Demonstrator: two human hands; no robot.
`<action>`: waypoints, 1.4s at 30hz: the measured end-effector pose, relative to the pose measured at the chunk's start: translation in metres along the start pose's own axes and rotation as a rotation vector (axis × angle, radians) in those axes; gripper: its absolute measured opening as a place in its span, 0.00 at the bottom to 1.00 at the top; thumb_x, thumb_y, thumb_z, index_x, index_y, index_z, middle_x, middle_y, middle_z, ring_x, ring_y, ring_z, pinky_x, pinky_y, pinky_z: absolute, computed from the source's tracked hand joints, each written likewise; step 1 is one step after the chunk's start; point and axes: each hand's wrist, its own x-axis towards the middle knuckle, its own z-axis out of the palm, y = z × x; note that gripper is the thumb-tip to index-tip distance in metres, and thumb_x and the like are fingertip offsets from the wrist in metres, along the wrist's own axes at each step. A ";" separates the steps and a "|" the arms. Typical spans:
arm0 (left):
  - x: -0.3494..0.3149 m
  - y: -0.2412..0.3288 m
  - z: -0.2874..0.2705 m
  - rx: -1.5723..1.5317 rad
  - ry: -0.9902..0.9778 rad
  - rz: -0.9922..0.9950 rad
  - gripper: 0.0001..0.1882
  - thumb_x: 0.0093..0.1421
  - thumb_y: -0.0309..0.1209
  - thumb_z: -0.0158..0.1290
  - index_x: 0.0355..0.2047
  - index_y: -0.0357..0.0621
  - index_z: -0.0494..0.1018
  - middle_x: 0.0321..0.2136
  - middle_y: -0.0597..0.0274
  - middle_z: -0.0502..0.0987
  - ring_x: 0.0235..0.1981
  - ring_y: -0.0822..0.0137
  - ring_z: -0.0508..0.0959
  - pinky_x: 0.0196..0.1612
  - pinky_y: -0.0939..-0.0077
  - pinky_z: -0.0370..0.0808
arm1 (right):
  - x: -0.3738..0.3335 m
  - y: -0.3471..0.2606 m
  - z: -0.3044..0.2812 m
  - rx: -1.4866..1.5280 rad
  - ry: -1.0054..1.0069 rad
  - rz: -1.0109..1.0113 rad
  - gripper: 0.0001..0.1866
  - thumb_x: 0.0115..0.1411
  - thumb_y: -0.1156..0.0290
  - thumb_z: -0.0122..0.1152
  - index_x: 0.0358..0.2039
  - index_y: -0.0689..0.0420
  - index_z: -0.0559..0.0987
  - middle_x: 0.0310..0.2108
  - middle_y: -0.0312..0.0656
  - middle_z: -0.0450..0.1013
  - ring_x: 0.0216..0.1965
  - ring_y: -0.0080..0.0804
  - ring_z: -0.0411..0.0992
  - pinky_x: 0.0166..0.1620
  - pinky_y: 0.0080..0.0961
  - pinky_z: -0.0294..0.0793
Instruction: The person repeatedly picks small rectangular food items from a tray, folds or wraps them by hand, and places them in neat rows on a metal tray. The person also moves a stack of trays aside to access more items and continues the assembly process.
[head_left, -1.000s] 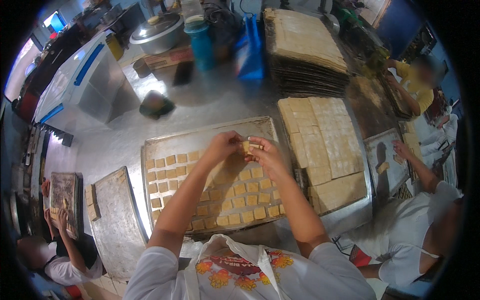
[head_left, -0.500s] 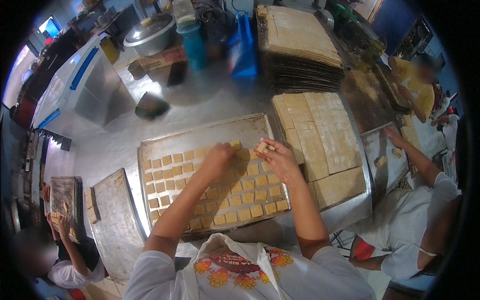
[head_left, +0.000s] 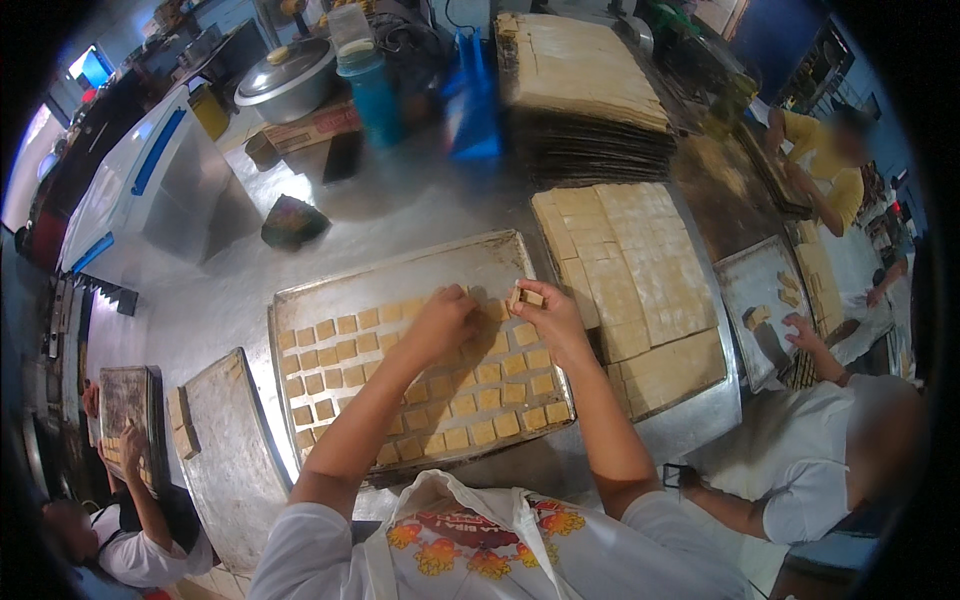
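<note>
A metal baking tray lies in front of me, lined with rows of small square dough pieces. Over its far rows, my left hand is closed with the fingertips down at the tray; whatever is between them is hidden. Near the tray's right edge, my right hand pinches a few dough squares between thumb and fingers. Right of that tray is a sheet of cut dough, dusted with flour and scored into blocks.
A tall stack of trays topped with dough stands at the back. Further left are a blue bag, a teal jug, a lidded pot and a clear plastic bin. Co-workers handle dough at trays on both sides.
The dough square beside my left fingertips is no longer visible there; those fingers have dipped toward the tray. My right hand still holds its squares. More pieces lie on the right co-worker's tray.
</note>
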 end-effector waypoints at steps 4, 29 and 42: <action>0.011 0.012 -0.009 -0.283 0.006 -0.255 0.12 0.51 0.30 0.59 0.36 0.41 0.74 0.29 0.56 0.76 0.31 0.63 0.76 0.36 0.72 0.73 | 0.002 0.001 0.008 -0.108 -0.026 -0.041 0.20 0.53 0.75 0.61 0.48 0.62 0.73 0.39 0.38 0.72 0.38 0.22 0.70 0.42 0.17 0.69; 0.057 0.007 0.008 -0.608 0.027 -0.261 0.11 0.50 0.25 0.56 0.35 0.38 0.76 0.30 0.51 0.78 0.32 0.65 0.78 0.37 0.74 0.72 | 0.014 -0.016 -0.013 0.134 -0.054 0.060 0.23 0.57 0.82 0.49 0.55 0.67 0.60 0.41 0.51 0.70 0.37 0.38 0.75 0.41 0.31 0.78; 0.070 0.011 0.034 -0.100 0.222 -0.095 0.13 0.47 0.30 0.60 0.33 0.39 0.76 0.29 0.50 0.76 0.29 0.55 0.77 0.36 0.66 0.73 | 0.014 -0.012 -0.044 0.297 0.129 0.040 0.18 0.59 0.80 0.51 0.49 0.70 0.63 0.45 0.52 0.68 0.44 0.40 0.73 0.50 0.28 0.73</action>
